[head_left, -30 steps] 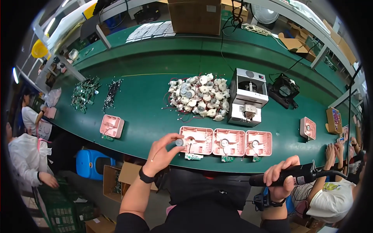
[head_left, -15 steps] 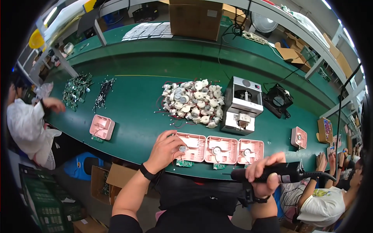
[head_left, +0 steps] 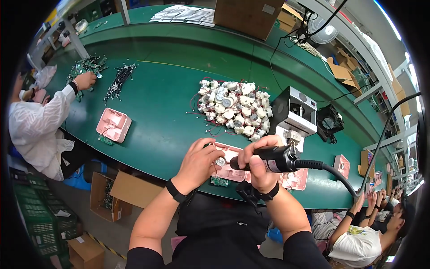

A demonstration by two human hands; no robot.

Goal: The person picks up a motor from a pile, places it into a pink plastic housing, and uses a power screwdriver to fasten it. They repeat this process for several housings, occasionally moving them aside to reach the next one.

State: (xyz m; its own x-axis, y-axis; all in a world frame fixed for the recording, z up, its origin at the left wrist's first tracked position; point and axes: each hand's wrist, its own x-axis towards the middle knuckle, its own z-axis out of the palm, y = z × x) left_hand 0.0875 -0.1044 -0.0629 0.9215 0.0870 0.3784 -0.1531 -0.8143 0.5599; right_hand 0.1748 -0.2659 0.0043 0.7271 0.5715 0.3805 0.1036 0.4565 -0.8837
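While I am taking the pink housing [head_left: 229, 173] as my reference, the round metal motor [head_left: 220, 162] is showing over its left part; whether it is fully seating there, I cannot tell. I am seeing the left hand [head_left: 195, 166] at the housing's left side, its fingertips touching the motor's left edge; pinch or light contact is remaining unclear to me. The right hand [head_left: 260, 169], at the housing's right side, is gripping a black electric screwdriver [head_left: 283, 158]. Critical relation: the tool's long axis is running roughly left to right, its front end pointing left toward the motor and lying just beside it. The left hand is being the nearer one. A green circuit board [head_left: 219, 181] is lying at the housing's near edge; a motor pile [head_left: 235, 107] is standing beyond its far edge.
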